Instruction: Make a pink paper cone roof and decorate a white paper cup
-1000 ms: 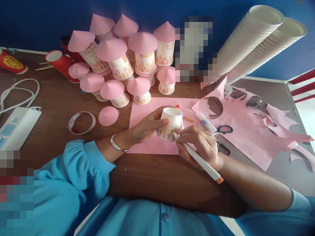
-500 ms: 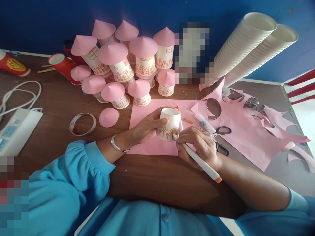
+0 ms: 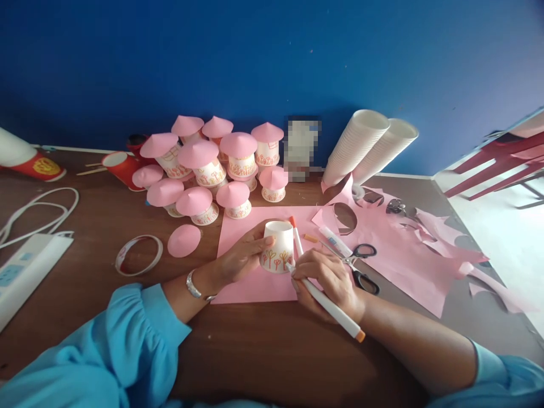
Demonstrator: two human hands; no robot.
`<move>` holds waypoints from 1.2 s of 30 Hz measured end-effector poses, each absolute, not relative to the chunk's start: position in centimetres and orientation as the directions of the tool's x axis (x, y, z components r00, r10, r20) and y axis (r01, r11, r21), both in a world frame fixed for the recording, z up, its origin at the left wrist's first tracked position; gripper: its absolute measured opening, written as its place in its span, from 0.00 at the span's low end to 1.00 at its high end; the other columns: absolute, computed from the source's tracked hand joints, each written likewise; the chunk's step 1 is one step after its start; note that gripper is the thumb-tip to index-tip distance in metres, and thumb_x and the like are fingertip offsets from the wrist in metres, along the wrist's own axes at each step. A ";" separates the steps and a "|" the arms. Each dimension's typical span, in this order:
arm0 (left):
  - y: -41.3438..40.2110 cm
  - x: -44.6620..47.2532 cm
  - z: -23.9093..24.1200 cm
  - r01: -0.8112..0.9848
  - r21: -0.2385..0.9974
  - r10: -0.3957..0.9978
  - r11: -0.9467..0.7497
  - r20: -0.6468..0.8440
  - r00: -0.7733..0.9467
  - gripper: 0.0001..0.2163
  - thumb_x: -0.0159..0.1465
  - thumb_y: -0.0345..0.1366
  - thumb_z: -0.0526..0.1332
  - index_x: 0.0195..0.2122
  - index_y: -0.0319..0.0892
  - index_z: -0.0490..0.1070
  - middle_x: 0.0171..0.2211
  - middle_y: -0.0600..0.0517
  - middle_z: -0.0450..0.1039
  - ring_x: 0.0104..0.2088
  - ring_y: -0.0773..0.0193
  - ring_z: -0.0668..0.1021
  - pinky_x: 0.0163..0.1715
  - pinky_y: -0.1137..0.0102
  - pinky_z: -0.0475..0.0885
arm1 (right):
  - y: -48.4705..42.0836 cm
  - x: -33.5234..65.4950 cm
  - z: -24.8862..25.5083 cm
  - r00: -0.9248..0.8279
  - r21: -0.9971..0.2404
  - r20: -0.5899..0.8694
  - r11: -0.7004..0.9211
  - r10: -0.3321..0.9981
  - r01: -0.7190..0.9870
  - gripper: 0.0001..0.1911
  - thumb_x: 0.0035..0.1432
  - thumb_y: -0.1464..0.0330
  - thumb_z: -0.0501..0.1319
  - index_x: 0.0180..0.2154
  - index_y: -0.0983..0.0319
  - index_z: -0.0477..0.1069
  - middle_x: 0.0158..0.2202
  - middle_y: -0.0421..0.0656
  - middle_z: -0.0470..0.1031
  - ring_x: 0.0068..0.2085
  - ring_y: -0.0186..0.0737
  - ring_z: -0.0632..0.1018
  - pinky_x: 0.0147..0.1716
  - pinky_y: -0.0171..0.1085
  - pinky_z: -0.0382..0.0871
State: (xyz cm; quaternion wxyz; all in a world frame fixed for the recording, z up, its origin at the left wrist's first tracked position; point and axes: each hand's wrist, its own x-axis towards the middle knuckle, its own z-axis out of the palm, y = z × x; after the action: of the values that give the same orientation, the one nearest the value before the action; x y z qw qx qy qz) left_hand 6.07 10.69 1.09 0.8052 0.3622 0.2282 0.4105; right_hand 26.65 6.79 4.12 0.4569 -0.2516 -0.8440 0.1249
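My left hand (image 3: pixel 243 256) is wrapped round a small white paper cup (image 3: pixel 278 247) standing upside down on a pink paper sheet (image 3: pixel 250 280); orange and red plant shapes are drawn along the cup's lower edge. My right hand (image 3: pixel 329 282) grips a white marker with an orange end (image 3: pixel 335 309), its tip touching the cup's lower right side. A second marker (image 3: pixel 296 237) lies just right of the cup.
Several cups with pink cone roofs (image 3: pixel 212 164) stand behind. A loose pink cone (image 3: pixel 183 240) and a tape ring (image 3: pixel 139 255) lie to the left, a power strip (image 3: pixel 23 275) further left. Scissors (image 3: pixel 361 263), pink scraps (image 3: pixel 408 243) and stacked white cups (image 3: pixel 368 144) are on the right.
The view has tilted up and pulled back, showing more blue wall. Both hands keep their grip on the cup and marker in the same pose.
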 end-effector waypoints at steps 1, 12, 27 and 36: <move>10.7 6.0 1.1 -0.491 0.768 0.825 0.411 -0.084 0.559 0.16 0.66 0.42 0.69 0.53 0.43 0.79 0.42 0.46 0.81 0.41 0.58 0.80 0.42 0.66 0.75 | 6.8 26.7 4.1 -0.446 -0.441 0.719 0.846 0.533 0.301 0.11 0.61 0.78 0.59 0.43 0.59 0.67 0.29 0.40 0.74 0.28 0.37 0.77 0.27 0.35 0.74; 10.9 5.9 1.4 -0.481 0.756 0.815 0.445 -0.119 0.566 0.23 0.64 0.46 0.70 0.57 0.42 0.76 0.50 0.43 0.81 0.48 0.53 0.81 0.45 0.64 0.75 | 7.1 27.2 2.7 -0.449 -0.366 0.751 0.871 0.485 0.329 0.09 0.71 0.69 0.58 0.52 0.60 0.68 0.34 0.43 0.76 0.32 0.41 0.79 0.28 0.37 0.74; 11.0 5.8 1.2 -0.523 0.721 0.834 0.455 -0.138 0.535 0.22 0.64 0.45 0.70 0.56 0.41 0.76 0.50 0.43 0.81 0.47 0.54 0.82 0.47 0.64 0.75 | 7.9 27.1 1.7 -0.416 -0.439 0.714 0.823 0.563 0.361 0.13 0.65 0.73 0.63 0.50 0.58 0.68 0.31 0.40 0.78 0.27 0.40 0.77 0.31 0.40 0.75; 11.0 6.1 1.5 -0.569 0.687 0.844 0.451 -0.120 0.523 0.19 0.64 0.44 0.70 0.53 0.40 0.78 0.47 0.43 0.83 0.48 0.50 0.83 0.46 0.62 0.76 | 8.2 27.2 1.0 -0.439 -0.452 0.658 0.787 0.612 0.420 0.15 0.65 0.70 0.66 0.51 0.58 0.66 0.34 0.41 0.78 0.27 0.40 0.77 0.34 0.42 0.76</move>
State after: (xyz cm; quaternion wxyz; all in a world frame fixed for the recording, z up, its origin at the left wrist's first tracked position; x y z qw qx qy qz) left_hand 6.11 11.02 1.48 0.8202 0.2982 0.2299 0.4307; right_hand 27.19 8.17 1.02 0.4319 -0.3066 -0.8409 0.1111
